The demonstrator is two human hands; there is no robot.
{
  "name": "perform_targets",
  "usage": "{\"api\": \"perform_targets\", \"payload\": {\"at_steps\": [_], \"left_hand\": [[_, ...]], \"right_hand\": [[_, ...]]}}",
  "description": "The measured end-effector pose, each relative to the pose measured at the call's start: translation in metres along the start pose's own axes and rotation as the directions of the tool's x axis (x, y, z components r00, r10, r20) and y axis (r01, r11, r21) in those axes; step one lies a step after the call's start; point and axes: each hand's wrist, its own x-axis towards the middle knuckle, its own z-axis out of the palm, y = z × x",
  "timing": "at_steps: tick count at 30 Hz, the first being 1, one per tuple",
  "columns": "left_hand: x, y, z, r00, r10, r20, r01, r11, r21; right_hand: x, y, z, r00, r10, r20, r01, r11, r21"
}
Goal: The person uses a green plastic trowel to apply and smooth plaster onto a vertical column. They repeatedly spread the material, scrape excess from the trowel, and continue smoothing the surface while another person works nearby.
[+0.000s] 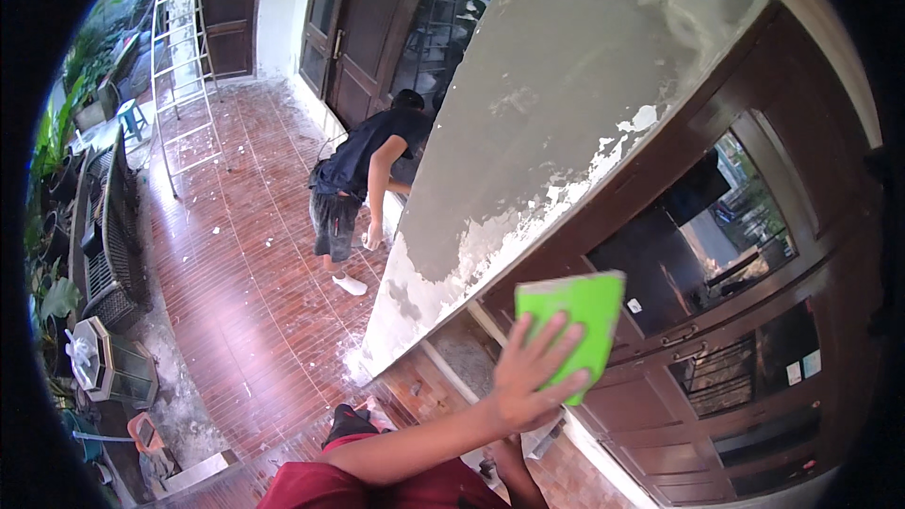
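Note:
My left hand (pixel 533 372) is raised in front of the dark door, its forearm crossing from the lower left. It holds a flat, bright green board (pixel 592 320), slightly blurred, with several fingers spread over its near face and the thumb lower down. Below it, my right hand (pixel 507 452) is partly hidden behind the left forearm. The right fingers look closed beside a greyish flat-edged thing (pixel 543 437), whose kind I cannot make out. Left of the board is a wall (pixel 556 123) with grey plaster and ragged white patches along its lower edge.
Another person (pixel 372 165) in dark clothes bends by the wall's far edge. A metal ladder (pixel 179 66) stands at the far left on the red tiled floor (pixel 255 273), which is flecked with white. A lantern (pixel 111 363) and a bench (pixel 108 236) line the left. Glazed brown doors (pixel 660 396) fill the right.

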Motion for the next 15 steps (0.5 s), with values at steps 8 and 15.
{"api": "perform_targets", "payload": {"at_steps": [8,15], "left_hand": [[0.068,-0.104,-0.057,0.940,-0.032,-0.339,0.157,0.925,0.347],[0.025,-0.069,0.009,0.960,-0.078,-0.269,0.155,0.949,0.275]], "right_hand": [[0.004,-0.004,-0.031,0.994,0.010,-0.106,-0.012,1.000,-0.012],[-0.001,0.012,-0.067,0.994,0.071,-0.081,-0.067,0.996,0.052]]}}
